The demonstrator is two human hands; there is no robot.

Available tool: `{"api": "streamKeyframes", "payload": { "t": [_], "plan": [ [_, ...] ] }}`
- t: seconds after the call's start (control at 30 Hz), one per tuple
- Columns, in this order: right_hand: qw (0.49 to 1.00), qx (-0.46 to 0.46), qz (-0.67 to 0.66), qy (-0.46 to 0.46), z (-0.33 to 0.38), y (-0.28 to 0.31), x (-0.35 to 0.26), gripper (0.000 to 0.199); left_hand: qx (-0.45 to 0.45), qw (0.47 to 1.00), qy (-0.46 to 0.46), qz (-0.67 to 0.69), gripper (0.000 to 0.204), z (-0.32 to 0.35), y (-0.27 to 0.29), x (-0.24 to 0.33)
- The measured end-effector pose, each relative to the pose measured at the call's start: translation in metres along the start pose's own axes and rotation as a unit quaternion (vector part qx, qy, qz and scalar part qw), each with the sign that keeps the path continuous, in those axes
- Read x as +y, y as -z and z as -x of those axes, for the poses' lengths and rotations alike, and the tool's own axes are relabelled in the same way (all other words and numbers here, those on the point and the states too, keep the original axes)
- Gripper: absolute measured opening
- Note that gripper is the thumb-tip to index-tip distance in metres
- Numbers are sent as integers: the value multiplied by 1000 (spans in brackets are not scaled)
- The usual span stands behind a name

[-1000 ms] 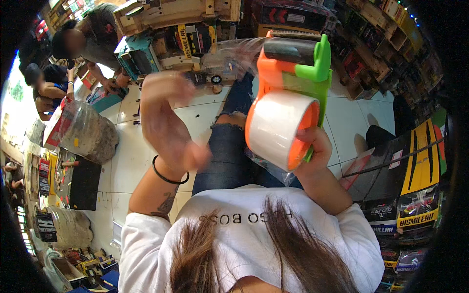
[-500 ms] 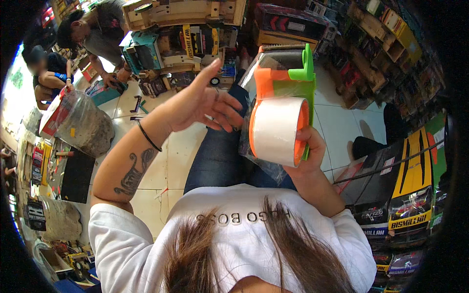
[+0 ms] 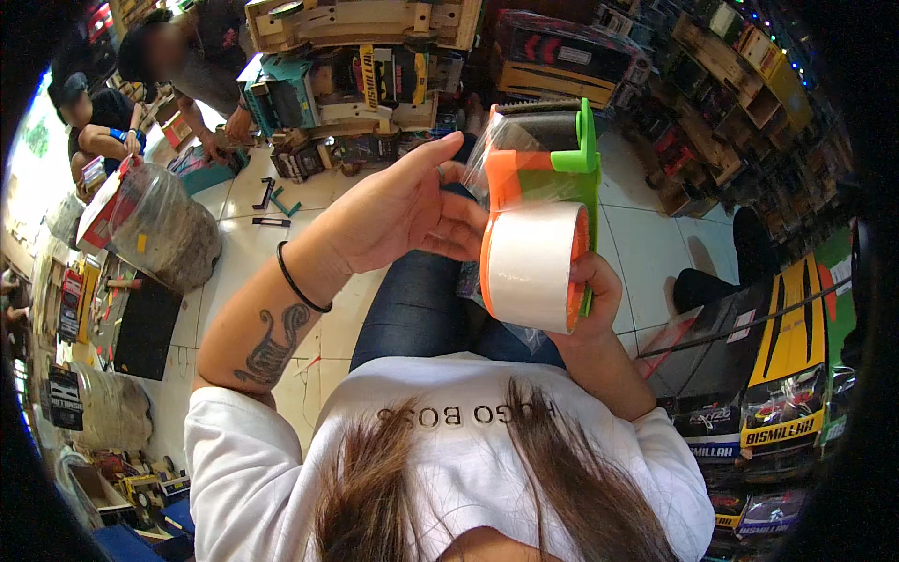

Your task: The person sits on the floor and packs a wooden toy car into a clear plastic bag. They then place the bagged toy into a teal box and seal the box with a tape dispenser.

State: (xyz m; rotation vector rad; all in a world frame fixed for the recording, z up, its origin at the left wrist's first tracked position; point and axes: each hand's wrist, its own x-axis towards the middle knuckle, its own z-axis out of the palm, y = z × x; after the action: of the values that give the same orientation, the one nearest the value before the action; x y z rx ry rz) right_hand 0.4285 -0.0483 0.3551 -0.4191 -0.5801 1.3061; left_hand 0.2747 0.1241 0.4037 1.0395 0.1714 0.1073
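Note:
My right hand (image 3: 596,298) grips an orange and green tape gun dispenser (image 3: 510,169) from its right side. A wide roll of tape (image 3: 529,262), pale on the outside, sits on the dispenser's near end. At the far end is a dark toothed edge beside a green guard. Loose clear film (image 3: 485,169) hangs along the dispenser's left side. My left hand (image 3: 417,206) is just left of the roll, thumb up and fingers spread and slightly bent. Its fingertips reach the roll's orange rim; whether they touch it I cannot tell.
Wooden toy trucks and crates (image 3: 365,23) are stacked ahead. Wrapped boxes (image 3: 782,375) stand close on my right, shelves (image 3: 749,56) beyond. A plastic-wrapped bundle (image 3: 169,234) is on the left, near two other people. Small dark pieces (image 3: 272,222) lie on the tiled floor.
My left hand has moved right and slightly down, closer to the tape roll. The tape gun has shifted slightly downward in my right hand.

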Motion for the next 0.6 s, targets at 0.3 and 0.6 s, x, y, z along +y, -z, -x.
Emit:
{"api": "streamKeyframes", "payload": {
  "t": [0.3, 0.6],
  "plan": [
    [1000, -17, -20, -12, 4, 11, 0, 55, 166, 948, -270, 33, 43, -6, 7, 9],
    [996, 15, -67, -58, 0, 18, 6, 51, 150, 869, -407, -238, 41, -11, -10, 68]
  ]
}}
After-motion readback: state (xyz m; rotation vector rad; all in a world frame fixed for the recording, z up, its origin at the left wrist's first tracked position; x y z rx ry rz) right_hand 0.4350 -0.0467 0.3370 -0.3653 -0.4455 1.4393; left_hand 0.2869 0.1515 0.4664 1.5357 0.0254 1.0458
